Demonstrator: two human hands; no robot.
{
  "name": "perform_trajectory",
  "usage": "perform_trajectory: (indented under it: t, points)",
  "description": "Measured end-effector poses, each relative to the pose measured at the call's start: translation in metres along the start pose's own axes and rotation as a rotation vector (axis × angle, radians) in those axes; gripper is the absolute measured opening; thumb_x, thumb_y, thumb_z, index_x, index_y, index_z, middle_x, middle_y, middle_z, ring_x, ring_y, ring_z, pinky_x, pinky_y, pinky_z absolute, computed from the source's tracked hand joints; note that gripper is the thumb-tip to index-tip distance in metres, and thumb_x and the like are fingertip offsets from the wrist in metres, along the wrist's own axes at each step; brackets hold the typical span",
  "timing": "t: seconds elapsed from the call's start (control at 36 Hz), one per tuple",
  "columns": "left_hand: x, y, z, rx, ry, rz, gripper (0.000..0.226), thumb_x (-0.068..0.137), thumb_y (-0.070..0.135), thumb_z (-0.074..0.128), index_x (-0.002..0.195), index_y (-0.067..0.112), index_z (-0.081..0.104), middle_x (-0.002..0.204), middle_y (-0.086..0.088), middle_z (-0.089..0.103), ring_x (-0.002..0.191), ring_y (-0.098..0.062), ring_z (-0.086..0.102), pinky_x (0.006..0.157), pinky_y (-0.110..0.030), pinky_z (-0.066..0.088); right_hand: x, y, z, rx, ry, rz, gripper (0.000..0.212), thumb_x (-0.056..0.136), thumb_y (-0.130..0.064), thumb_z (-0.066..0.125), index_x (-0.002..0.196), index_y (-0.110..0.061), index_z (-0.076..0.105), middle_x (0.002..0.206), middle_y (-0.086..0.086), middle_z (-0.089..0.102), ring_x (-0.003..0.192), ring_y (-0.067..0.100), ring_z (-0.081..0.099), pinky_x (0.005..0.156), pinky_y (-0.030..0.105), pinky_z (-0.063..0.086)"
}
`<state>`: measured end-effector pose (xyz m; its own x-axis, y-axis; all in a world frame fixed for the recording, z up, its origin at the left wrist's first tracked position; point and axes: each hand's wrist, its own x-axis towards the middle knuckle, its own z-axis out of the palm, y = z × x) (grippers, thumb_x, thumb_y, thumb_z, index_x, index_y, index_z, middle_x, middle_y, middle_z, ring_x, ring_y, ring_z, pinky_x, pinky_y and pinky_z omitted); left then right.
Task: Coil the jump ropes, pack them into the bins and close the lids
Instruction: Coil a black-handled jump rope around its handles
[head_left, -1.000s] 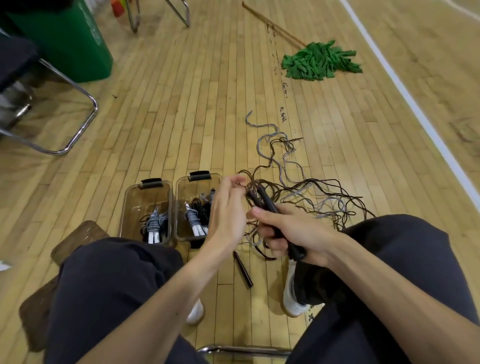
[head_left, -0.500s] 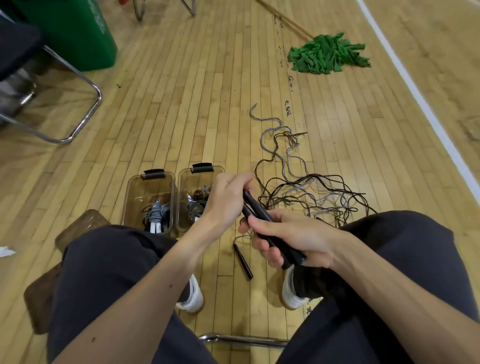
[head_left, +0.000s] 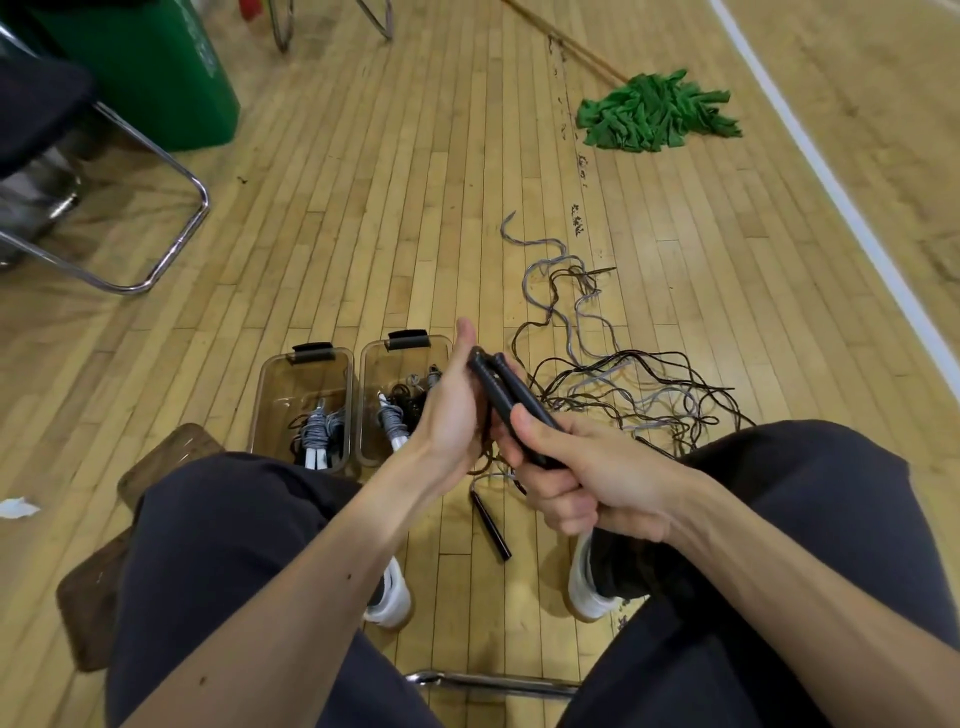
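A seated person is holding a pair of black jump-rope handles (head_left: 511, 397) between both hands, above the wooden floor (head_left: 415, 182).

The right hand (head_left: 587, 480) is gripping the lower ends of the handles in a closed fist, thumb lying along them, while the left hand (head_left: 451, 410) is pressing its open palm and extended fingers against their upper ends. Black cord is hanging below the hands and trailing into the tangle of black and grey ropes (head_left: 618, 374) lying just beyond. Two open clear bins (head_left: 304, 366) are standing side by side just left of the left hand, each holding coiled ropes. Another black handle (head_left: 491, 522) is lying on the floor beneath the hands.
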<state>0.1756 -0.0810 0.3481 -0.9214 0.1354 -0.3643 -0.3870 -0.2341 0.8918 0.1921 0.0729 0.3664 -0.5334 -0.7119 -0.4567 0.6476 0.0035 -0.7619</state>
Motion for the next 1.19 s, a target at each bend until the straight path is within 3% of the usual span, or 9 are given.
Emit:
perform_trajectory:
  t: [0.19,0.28,0.36,0.44,0.61,0.81,0.92,1.03,1.19]
  points:
    - [-0.005,-0.007,0.007,0.426,0.025,0.042,0.063,0.11,0.043,0.012,0.073,0.015,0.055,0.06,0.002,0.058,0.053,-0.002,0.055,0.06,-0.018,0.046,-0.007,-0.003,-0.006,0.005,0.074,-0.064,0.039,0.092,-0.052,0.051,0.083,-0.014,0.051,0.054,-0.004,0.024,0.038,0.007,0.022,0.037,0.018,0.022]
    - [-0.008,-0.012,0.012,0.578,-0.054,0.051,0.057,0.111,0.036,0.013,0.087,0.009,0.057,0.071,-0.009,0.056,0.055,-0.01,0.053,0.056,-0.023,0.047,-0.008,-0.004,-0.013,-0.045,0.133,-0.085,0.037,0.099,-0.047,0.048,0.084,-0.012,0.05,0.055,-0.002,0.023,0.039,0.008,0.02,0.037,0.019,0.021]
    - [-0.009,-0.017,0.015,0.527,-0.063,-0.002,0.051,0.11,0.039,0.017,0.101,0.004,0.053,0.062,-0.004,0.048,0.045,-0.011,0.042,0.047,-0.027,0.037,-0.007,-0.002,-0.018,-0.131,0.197,-0.093,0.036,0.102,-0.043,0.047,0.087,-0.011,0.049,0.054,-0.002,0.024,0.04,0.01,0.02,0.038,0.019,0.023]
    - [-0.009,-0.021,0.018,0.398,-0.023,-0.003,0.026,0.109,0.038,0.026,0.118,0.026,0.047,0.054,0.015,0.05,0.043,-0.001,0.037,0.044,-0.022,0.028,-0.006,-0.001,-0.021,-0.177,0.257,-0.103,0.036,0.103,-0.043,0.047,0.087,-0.011,0.05,0.056,-0.002,0.023,0.042,0.011,0.019,0.039,0.019,0.022]
    - [-0.007,-0.023,0.019,0.338,0.059,0.09,0.025,0.109,0.021,0.037,0.131,0.032,0.045,0.068,0.005,0.055,0.049,-0.002,0.044,0.045,-0.021,0.032,-0.005,0.0,-0.023,-0.193,0.324,-0.119,0.036,0.104,-0.042,0.047,0.086,-0.011,0.052,0.056,-0.003,0.025,0.043,0.01,0.02,0.04,0.02,0.021]
    - [-0.009,-0.037,0.01,0.957,-0.058,0.123,0.032,0.108,0.041,0.029,0.139,0.036,0.038,0.073,-0.002,0.063,0.062,-0.019,0.06,0.066,-0.048,0.054,-0.004,0.001,-0.026,-0.246,0.413,-0.137,0.032,0.104,-0.037,0.05,0.089,-0.009,0.053,0.052,-0.006,0.031,0.042,0.01,0.023,0.039,0.021,0.024]
    - [-0.013,-0.033,0.009,1.224,-0.098,0.187,0.033,0.109,0.035,0.031,0.141,0.028,0.034,0.068,0.004,0.057,0.053,-0.013,0.051,0.051,-0.031,0.041,-0.002,0.005,-0.028,-0.359,0.474,-0.12,0.026,0.104,-0.033,0.053,0.091,-0.01,0.053,0.054,-0.004,0.037,0.042,0.01,0.029,0.04,0.022,0.027]
    - [-0.014,-0.029,-0.006,1.616,-0.086,0.344,0.043,0.107,0.022,0.047,0.146,0.026,0.031,0.101,0.0,0.071,0.074,-0.015,0.057,0.081,-0.035,0.049,0.001,0.01,-0.035,-0.828,0.587,-0.112,0.024,0.103,-0.041,0.051,0.089,-0.023,0.055,0.061,-0.006,0.046,0.043,0.002,0.04,0.049,0.019,0.033]
    - [-0.018,-0.024,-0.03,1.797,-0.08,0.672,0.025,0.093,0.016,0.066,0.115,0.024,0.059,0.079,0.005,0.06,0.069,-0.017,0.046,0.07,-0.032,0.026,0.002,0.011,-0.039,-1.005,0.521,0.093,0.031,0.104,-0.045,0.047,0.095,-0.016,0.056,0.068,-0.004,0.049,0.054,0.008,0.046,0.046,0.015,0.036]
